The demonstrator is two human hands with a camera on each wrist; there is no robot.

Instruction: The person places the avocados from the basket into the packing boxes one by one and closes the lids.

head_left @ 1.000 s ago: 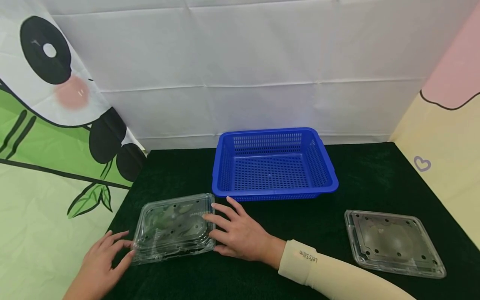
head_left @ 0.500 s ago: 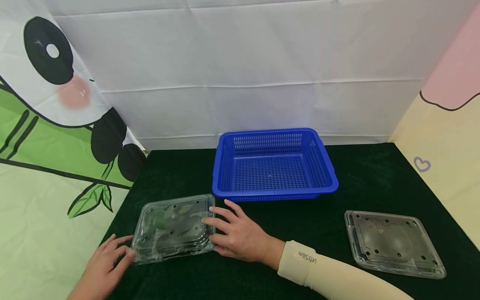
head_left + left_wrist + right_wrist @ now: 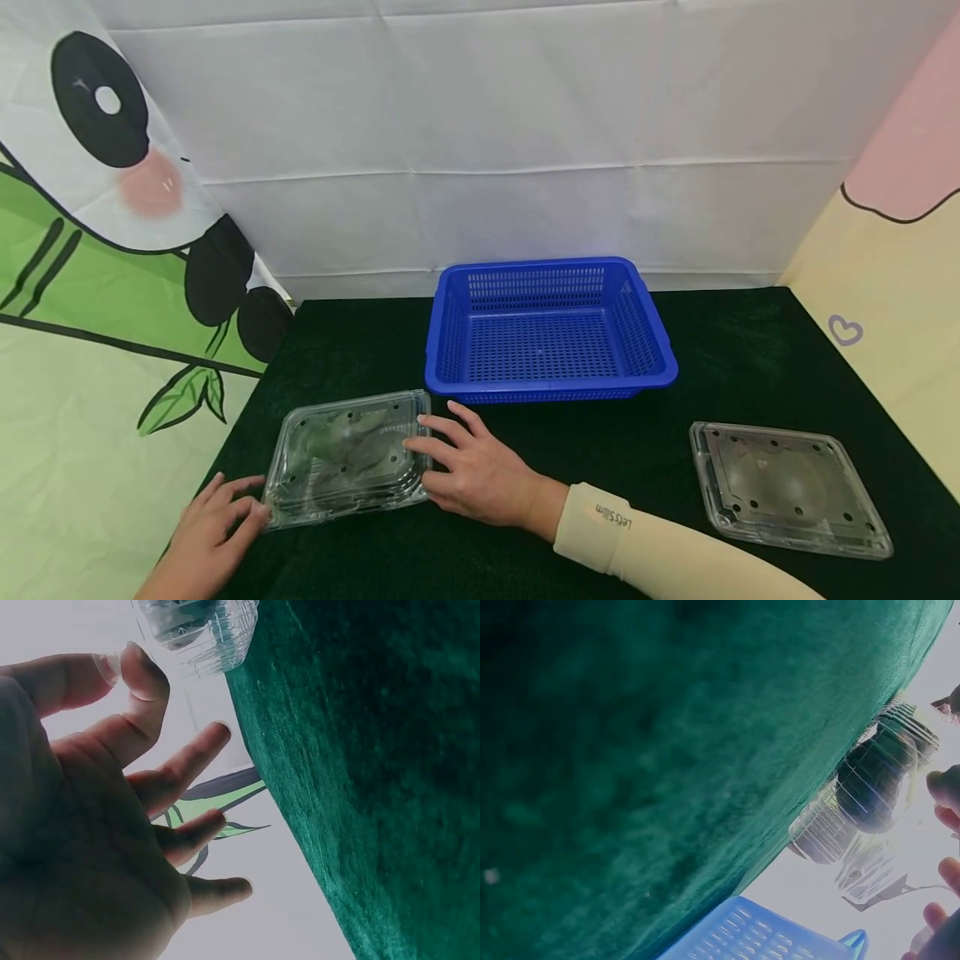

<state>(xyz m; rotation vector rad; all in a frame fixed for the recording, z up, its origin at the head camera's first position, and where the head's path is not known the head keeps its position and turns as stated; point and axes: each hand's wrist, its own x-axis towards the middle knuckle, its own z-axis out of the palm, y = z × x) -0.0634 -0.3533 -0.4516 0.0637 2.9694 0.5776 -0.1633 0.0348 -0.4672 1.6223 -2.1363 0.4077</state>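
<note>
A clear plastic clamshell box (image 3: 352, 454) with round vent holes in its lid lies on the left part of the dark green cloth. Through its wall, dark rounded produce (image 3: 877, 780) shows in the right wrist view. At the box's near left corner, my left hand (image 3: 213, 529) pinches the edge between thumb and index finger; its other fingers (image 3: 187, 761) are spread out. My right hand (image 3: 483, 467) rests with loosely spread fingers on the right edge of the lid, thumb side low against the box.
Behind the box stands a blue perforated plastic basket (image 3: 551, 387) with nothing in it. A second clear clamshell box (image 3: 795, 487) lies at the right of the cloth-covered table (image 3: 600, 450). Printed and white fabric (image 3: 525, 142) hangs around the back and sides.
My left hand has slid slightly down along the box's left corner, its thumb and index drawing closer together. The right hand has shifted only slightly; the box stays in place.
</note>
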